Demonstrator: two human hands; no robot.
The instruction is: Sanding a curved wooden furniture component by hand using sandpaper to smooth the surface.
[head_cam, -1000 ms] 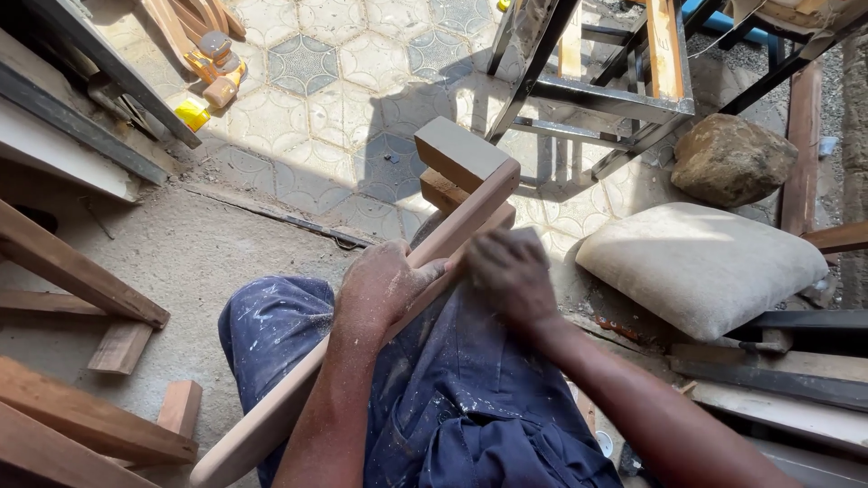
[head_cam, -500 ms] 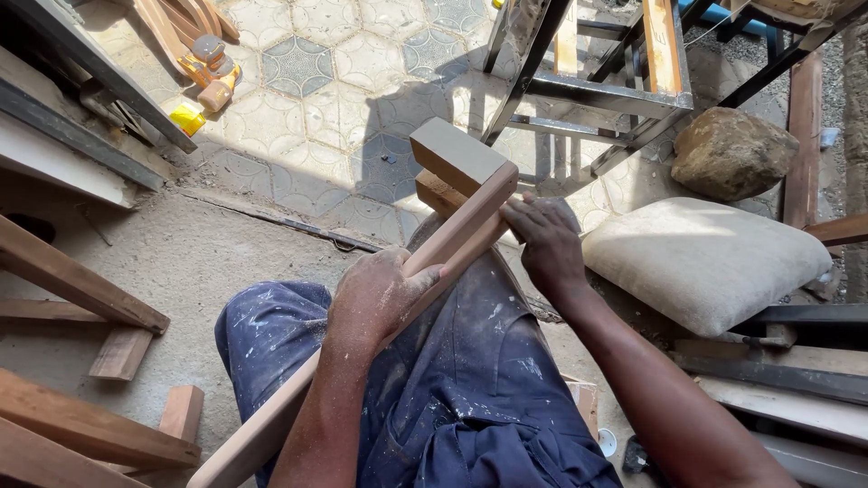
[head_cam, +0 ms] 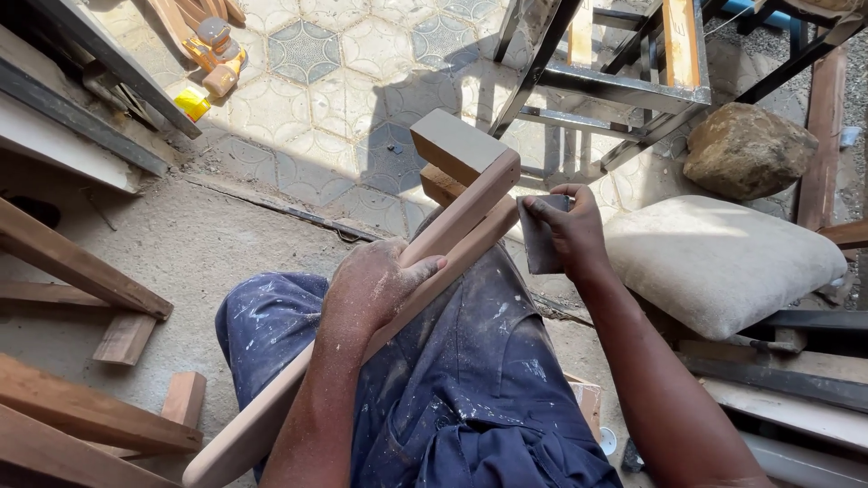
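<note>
A long smooth wooden piece (head_cam: pixel 457 237) with a block-shaped end lies slanted across my lap, running from lower left to the upper middle. My left hand (head_cam: pixel 375 285) grips it around the middle and presses it against my blue, dust-speckled trousers (head_cam: pixel 470 361). My right hand (head_cam: pixel 568 226) holds a dark grey sheet of sandpaper (head_cam: pixel 540 239) by its upper edge, just to the right of the wood near its upper end. The sheet hangs beside the wood; I cannot tell whether it touches.
A pale cushion (head_cam: pixel 719 258) lies to the right, with a rock (head_cam: pixel 749 149) behind it. A metal frame (head_cam: pixel 615 81) stands on the tiled floor ahead. Wooden planks (head_cam: pixel 77 271) lie at the left, and a yellow tool (head_cam: pixel 212 54) sits at the upper left.
My right hand has left the wood's surface, moved right and lifted the sandpaper into view. My left hand has kept its grip on the wood.
</note>
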